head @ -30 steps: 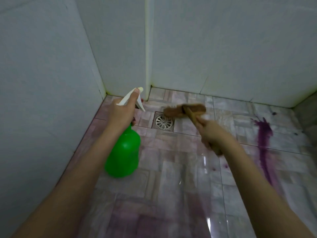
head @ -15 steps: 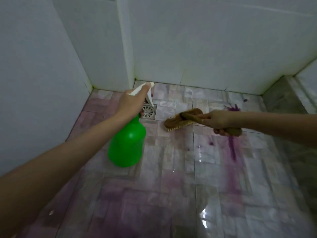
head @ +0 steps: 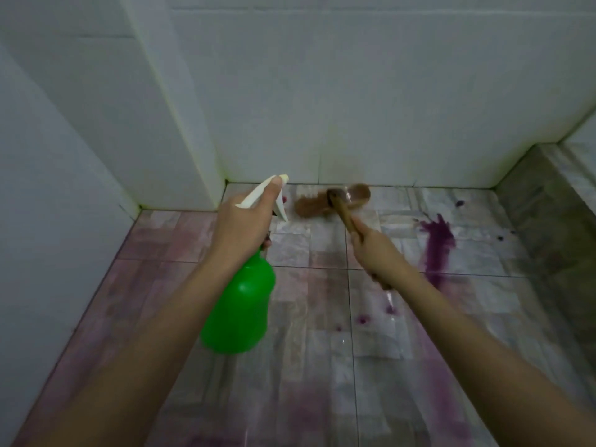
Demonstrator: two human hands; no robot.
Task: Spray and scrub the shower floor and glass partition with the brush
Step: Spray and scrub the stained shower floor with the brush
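Now your left hand (head: 248,227) gripped the green spray bottle (head: 240,304); your right hand (head: 375,250) gripped the brush (head: 332,203), beside the purple stain (head: 437,243).

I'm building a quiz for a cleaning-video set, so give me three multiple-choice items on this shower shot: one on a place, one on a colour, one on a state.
1. Where is the brush head?
A. low over the floor tiles, close to the back wall
B. on the raised ledge at the right
C. lifted against the left wall

2. What colour is the body of the spray bottle?
A. blue
B. green
C. white

3. What is the left hand doing?
A. hanging free
B. pressing flat on the floor
C. gripping the bottle's neck, a finger on the white spray head

Answers:
1 A: the blurred head sits at the foot of the back wall.
2 B: the body below the hand is bright green.
3 C: the fingers curl round the neck.
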